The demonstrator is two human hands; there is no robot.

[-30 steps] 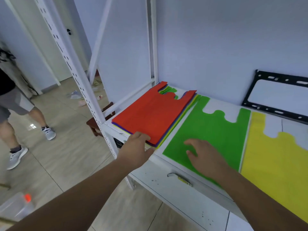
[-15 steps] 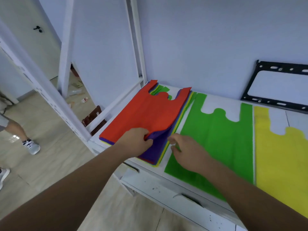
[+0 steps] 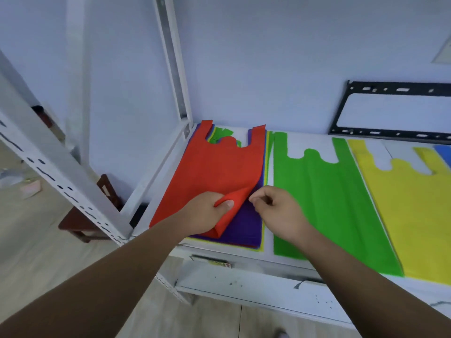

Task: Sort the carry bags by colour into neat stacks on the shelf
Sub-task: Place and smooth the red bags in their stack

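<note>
A white upright post is set at the back-left corner of the shelf, and a black metal frame is leaned on the wall along the back edge. A wooden stool is seen on the floor past the left edge.

The red bag is laid on top of the mixed stack at the shelf's left end. Its near right corner is pinched and folded up by the left hand, so the purple bag is bared. The right hand is held just beside that corner, fingers loosely curled, with nothing seen in them.

A green bag and a yellow bag are spread flat to the right. A narrow bare strip is left between stack and green bag.
</note>
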